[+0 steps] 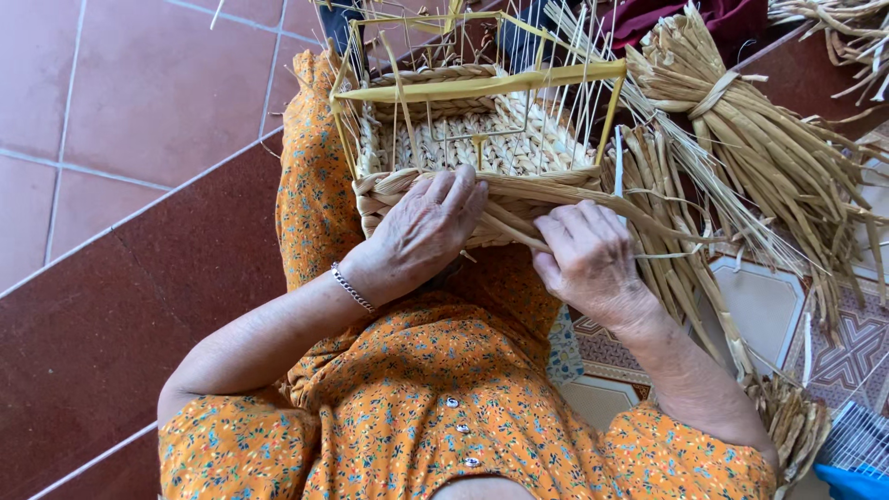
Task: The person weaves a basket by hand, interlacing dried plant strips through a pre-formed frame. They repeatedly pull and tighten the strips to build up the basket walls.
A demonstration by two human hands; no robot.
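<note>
Here the half-woven basket of pale straw on a yellow wire frame (482, 139) rests on the person's lap, over the orange flowered dress (435, 398). The left hand (421, 231) lies curled over the basket's near braided rim, fingers pressing the weave, while the right hand (588, 259) pinches loose flat straw strands (648, 218) against that rim. A tied bundle of dried straw (741, 120) lies just right of the basket on the patterned tile floor (833, 352).

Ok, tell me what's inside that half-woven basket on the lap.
Inside the basket show its woven straw base and thin yellow frame wires. The near inner wall is hidden behind the rim, which the left hand and right hand cover.
</note>
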